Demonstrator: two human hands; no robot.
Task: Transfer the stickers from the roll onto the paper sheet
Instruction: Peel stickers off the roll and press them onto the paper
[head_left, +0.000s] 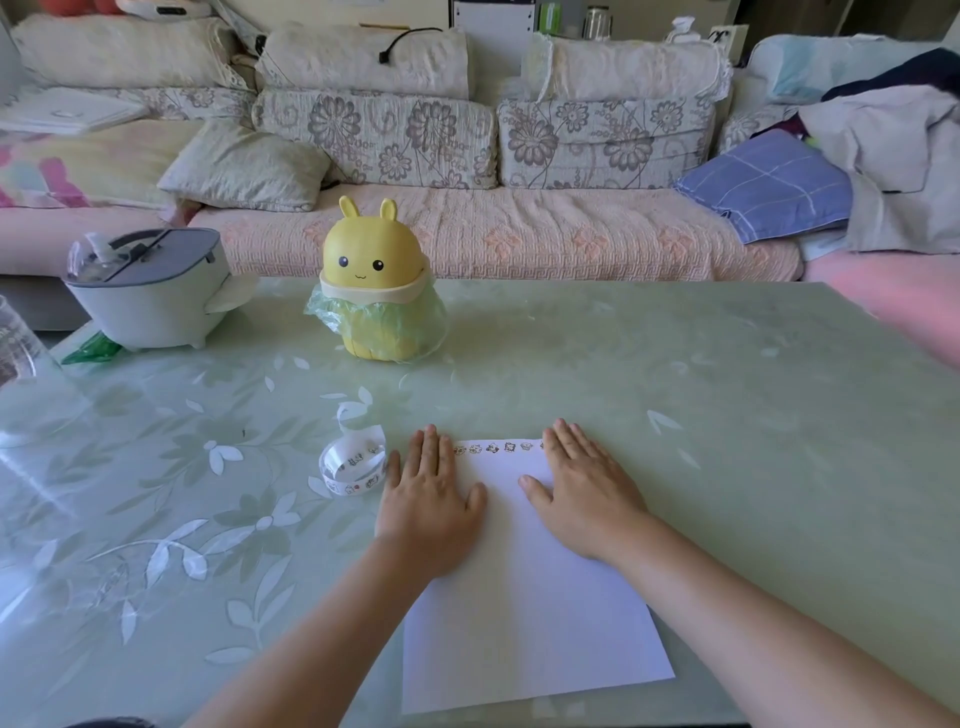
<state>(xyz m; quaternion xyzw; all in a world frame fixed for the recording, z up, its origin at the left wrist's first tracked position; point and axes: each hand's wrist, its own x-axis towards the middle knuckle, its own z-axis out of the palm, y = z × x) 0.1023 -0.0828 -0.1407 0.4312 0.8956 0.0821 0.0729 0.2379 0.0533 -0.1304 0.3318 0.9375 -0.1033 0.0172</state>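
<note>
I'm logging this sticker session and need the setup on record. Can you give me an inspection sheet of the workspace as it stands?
Surface: pale green table with a leaf pattern, glossy.
Job's things: paper sheet lies flat, a row of stickers along its far edge; sticker roll sits left of the sheet, its tail loose.
Clutter: yellow bunny bin with a green liner; grey-white appliance at far left.
Grippers: left hand and right hand press flat on the sheet, palms down, holding nothing.
Cables: black cord on the sofa back.
Surroundings: floral sofa with cushions and a blue folded cloth.
</note>
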